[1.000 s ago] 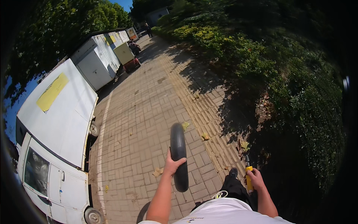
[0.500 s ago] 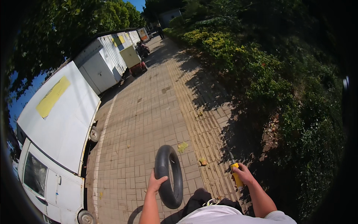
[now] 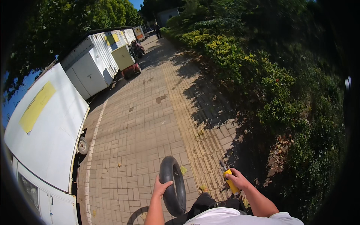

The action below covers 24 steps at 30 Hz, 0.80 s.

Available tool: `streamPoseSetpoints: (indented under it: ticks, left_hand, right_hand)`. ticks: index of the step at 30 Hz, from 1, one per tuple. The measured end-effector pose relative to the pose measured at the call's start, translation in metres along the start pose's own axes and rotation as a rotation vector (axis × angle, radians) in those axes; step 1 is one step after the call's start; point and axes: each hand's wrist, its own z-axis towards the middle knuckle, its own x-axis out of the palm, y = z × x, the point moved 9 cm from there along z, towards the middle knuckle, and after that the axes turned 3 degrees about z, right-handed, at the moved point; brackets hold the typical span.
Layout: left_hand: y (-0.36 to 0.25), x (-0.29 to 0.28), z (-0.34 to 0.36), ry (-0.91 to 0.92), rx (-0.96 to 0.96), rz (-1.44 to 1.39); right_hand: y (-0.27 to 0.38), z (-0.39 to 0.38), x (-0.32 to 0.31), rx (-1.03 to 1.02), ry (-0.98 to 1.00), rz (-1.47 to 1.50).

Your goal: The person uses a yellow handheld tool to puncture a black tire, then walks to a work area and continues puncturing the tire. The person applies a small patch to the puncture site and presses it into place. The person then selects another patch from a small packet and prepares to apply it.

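Observation:
A black rubber inner tube (image 3: 170, 195) is held upright in front of my left thigh. My left hand (image 3: 160, 187) grips its left side, with the thumb across the rubber and the other fingers hidden. Off to the right, my right hand (image 3: 239, 180) is closed around a yellow cylinder-shaped tool with a dark tapered tip (image 3: 228, 176). The tip points forward and away from me; its exact kind is unclear. The tube and the yellow tool are well apart.
Brick paving (image 3: 131, 142) runs ahead, with a ribbed yellow strip (image 3: 187, 127) along it. A white van-like vehicle (image 3: 48, 108) and white sheds (image 3: 90, 63) line the left. Bushes (image 3: 277, 86) border the right. A person (image 3: 157, 30) stands far ahead near a red cart (image 3: 131, 71).
The view has moved forward along the paving, and the white vehicle slid back and left. Both hands keep their holds; the inner tube sits slightly lower, and the yellow tool is slightly farther left.

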Motion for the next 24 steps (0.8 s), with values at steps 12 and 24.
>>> streamPoseSetpoints:
  ticks: [12,24]
  left_hand:
    - [-0.148,0.030,0.235,-0.134,0.195,0.251]
    - [-0.290,0.020,0.471,-0.279,-0.022,0.353]
  right_hand:
    - [0.073,0.267,0.036,0.145,0.172,0.181]
    - [0.212,0.612,0.022,0.028,0.329,0.066]
